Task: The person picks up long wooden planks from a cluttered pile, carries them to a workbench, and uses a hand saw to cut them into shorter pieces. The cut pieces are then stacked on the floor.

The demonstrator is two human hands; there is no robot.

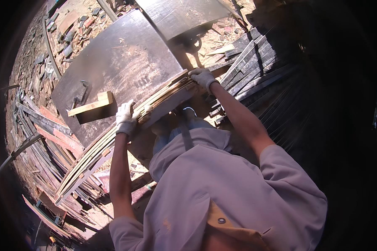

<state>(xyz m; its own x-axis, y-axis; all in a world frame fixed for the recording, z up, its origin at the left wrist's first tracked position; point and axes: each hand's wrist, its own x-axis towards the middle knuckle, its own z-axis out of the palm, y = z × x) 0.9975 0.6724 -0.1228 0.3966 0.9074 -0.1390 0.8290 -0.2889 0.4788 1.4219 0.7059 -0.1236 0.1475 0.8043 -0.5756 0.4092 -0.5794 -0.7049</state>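
Observation:
A bundle of long, thin wooden strips (163,93) lies along the near edge of a dark metal table (125,54), its left end running out past the table. My left hand (125,118), in a pale work glove, is closed round the middle of the bundle. Near the right end, my right hand (202,78), gloved too, grips the strips; its fingertips are partly hidden. Beyond my left hand, a block of wood (94,104) with a short upright piece at one end sits on the tabletop. A dark metal fitting (80,94) is beside it.
A second metal tabletop (184,16) stands across a narrow gap. Stacked dark boards (251,62) lie at the right. Piled long strips (42,146) fill the left side, and wood offcuts (69,37) litter the ground at the far left. Deep shadow covers the far right.

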